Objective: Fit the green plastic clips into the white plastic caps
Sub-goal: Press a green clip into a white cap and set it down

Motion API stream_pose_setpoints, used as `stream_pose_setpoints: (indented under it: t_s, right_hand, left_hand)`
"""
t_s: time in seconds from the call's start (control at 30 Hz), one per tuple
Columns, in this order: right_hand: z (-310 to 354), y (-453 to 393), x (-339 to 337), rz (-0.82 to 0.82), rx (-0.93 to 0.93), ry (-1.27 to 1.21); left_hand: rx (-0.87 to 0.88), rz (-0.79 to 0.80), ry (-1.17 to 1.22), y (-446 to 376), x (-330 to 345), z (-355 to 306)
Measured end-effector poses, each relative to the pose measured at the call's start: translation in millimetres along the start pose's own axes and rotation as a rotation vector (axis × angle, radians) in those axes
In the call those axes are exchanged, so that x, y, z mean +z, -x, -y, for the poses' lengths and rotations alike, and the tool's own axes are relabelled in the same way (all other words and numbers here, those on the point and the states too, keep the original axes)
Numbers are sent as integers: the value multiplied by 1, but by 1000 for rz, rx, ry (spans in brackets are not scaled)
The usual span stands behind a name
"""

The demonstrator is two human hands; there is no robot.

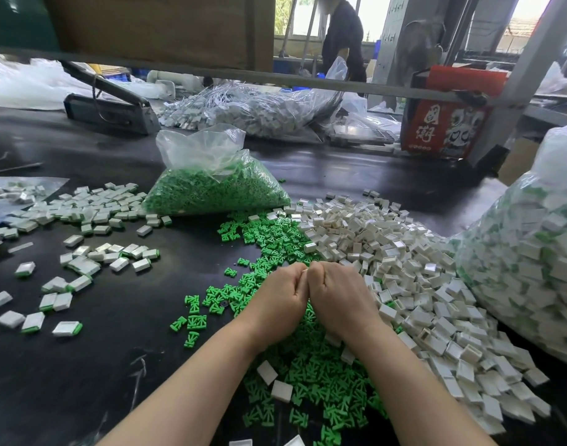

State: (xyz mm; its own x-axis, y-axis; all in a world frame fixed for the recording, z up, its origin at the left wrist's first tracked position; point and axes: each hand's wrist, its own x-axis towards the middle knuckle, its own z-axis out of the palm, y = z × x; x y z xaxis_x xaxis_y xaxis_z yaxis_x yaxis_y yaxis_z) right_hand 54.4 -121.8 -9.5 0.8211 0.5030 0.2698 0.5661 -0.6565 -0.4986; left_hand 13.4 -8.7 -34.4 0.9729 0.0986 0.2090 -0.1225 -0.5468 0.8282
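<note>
Two bare forearms reach in from the near edge over the black worktop (92, 365). Left hand (280, 292) and right hand (335, 297) meet knuckle to knuckle above the loose green clips (311, 375), which serve as the landmark below. Both grips are closed, fingers curled tightly under; a sliver of something pale shows where the fingertips meet, but what each grip holds is hidden, so I cannot tell.

Those green clips spread from under the wrists toward the far side. Just right of them, touching and partly mixing in, lies a large heap of white caps (404, 268); a few white caps rest on top of the green clips near the wrists. Well left of the green clips, finished pieces (83, 262), white with a green edge, lie scattered. Beyond the green clips sits a clear bag of clips (218, 188), open at the top. Far right of them stands a bulging bag of finished pieces (526, 252). Farther back are more clear bags (269, 111) of pale parts, a red box (449, 120), and a person (343, 37) standing by the windows.
</note>
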Motion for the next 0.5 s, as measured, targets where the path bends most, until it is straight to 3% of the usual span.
stream_pose_setpoints:
  t_s: [0.3,0.5]
  right_hand:
    - [-7,0,4,-3,-52,-74]
    - [-12,-2,-4,-4,174,-731]
  left_hand:
    - [8,70,64,-3,-7,1]
    - [11,83,476,-3,-10,-5]
